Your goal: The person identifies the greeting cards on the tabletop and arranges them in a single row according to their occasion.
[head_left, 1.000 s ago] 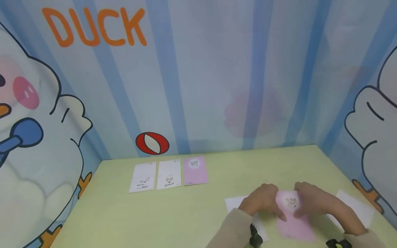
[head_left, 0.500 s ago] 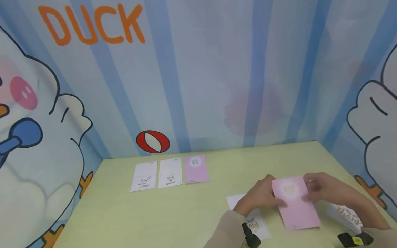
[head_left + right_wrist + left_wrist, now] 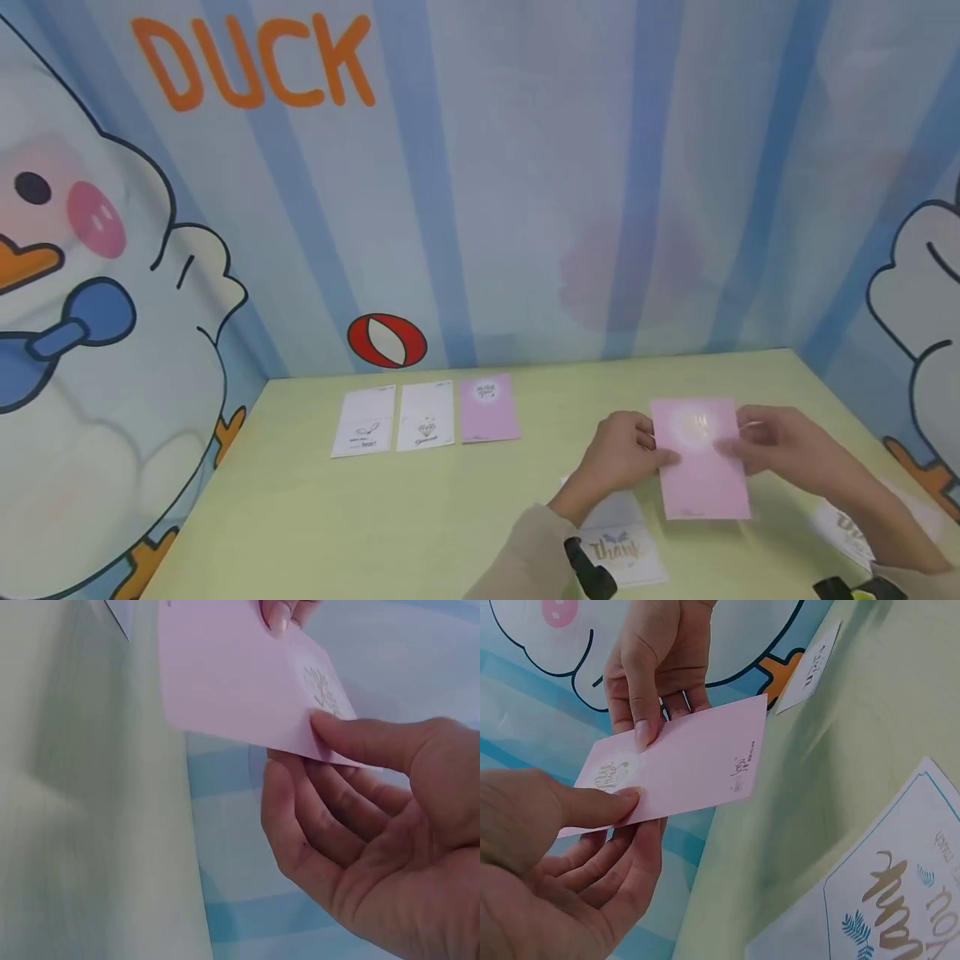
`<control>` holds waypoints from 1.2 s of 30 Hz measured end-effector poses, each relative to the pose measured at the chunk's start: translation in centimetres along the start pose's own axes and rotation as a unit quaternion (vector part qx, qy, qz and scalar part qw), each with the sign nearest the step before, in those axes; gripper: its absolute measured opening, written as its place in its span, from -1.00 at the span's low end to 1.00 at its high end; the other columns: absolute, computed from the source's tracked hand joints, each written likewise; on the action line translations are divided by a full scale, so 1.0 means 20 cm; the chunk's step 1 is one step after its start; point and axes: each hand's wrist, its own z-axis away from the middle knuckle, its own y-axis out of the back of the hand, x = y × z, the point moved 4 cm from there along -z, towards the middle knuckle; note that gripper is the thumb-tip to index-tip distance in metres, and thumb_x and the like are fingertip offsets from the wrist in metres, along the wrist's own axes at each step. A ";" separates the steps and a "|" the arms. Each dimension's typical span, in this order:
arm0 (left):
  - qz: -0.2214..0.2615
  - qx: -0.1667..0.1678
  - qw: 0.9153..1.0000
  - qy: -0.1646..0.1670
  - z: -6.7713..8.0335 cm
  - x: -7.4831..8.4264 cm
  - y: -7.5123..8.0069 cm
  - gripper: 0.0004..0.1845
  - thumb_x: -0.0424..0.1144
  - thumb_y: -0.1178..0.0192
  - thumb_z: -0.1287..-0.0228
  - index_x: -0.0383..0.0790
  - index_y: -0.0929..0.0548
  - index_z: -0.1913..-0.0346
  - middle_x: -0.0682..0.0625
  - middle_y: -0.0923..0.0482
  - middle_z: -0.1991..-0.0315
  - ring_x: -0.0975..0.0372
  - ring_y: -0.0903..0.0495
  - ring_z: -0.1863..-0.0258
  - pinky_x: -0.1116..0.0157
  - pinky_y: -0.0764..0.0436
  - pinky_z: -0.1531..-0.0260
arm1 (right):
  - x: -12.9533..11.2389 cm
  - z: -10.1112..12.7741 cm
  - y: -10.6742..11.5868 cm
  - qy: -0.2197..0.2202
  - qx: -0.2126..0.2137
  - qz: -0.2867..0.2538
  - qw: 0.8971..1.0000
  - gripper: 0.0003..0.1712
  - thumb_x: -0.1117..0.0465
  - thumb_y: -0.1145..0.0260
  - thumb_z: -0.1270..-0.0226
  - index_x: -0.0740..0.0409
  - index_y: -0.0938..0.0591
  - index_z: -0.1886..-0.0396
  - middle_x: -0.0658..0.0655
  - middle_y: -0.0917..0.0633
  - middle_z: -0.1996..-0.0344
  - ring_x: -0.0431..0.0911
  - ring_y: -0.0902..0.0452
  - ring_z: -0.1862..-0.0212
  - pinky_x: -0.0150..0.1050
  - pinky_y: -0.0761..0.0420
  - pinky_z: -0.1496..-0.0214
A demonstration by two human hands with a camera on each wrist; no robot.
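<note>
A pink card point(image 3: 703, 483) with gold lettering in a pale circle is held up off the table between both hands. My left hand point(image 3: 621, 450) pinches its left edge, thumb on the front and fingers behind. On the opposite edge my right hand point(image 3: 787, 442) pinches it the same way, as the right wrist view also shows. Below the left hand lies a white card point(image 3: 618, 550) with gold "Thank" lettering and blue leaves. Another white card point(image 3: 843, 529) with gold lettering lies under the right forearm, partly hidden by it.
At the back left of the pale green table point(image 3: 360, 517), two white cards, one with a wing drawing point(image 3: 363, 421) and one with a diamond point(image 3: 426, 417), lie in a row with a pink card point(image 3: 490, 417). A blue striped backdrop point(image 3: 510, 183) with cartoon ducks stands behind.
Both hands have lifted the pink card from near the table and tilted it up toward the camera. The white "Thank" card on the left now shows more fully. The head view has shifted slightly.
</note>
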 end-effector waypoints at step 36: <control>0.236 0.137 0.953 0.130 -0.23 -0.46 0.65 -0.77 -0.40 -0.55 -0.15 -0.39 -0.83 0.13 -0.18 -0.86 0.21 0.29 -0.80 0.47 0.22 -0.82 0.17 | -0.16 -0.65 -0.37 -0.080 0.103 -0.310 0.942 -0.44 0.32 -0.42 -0.43 0.57 -0.54 -0.30 -0.04 -0.84 0.35 -0.25 -0.82 0.36 -0.32 -0.80 0.20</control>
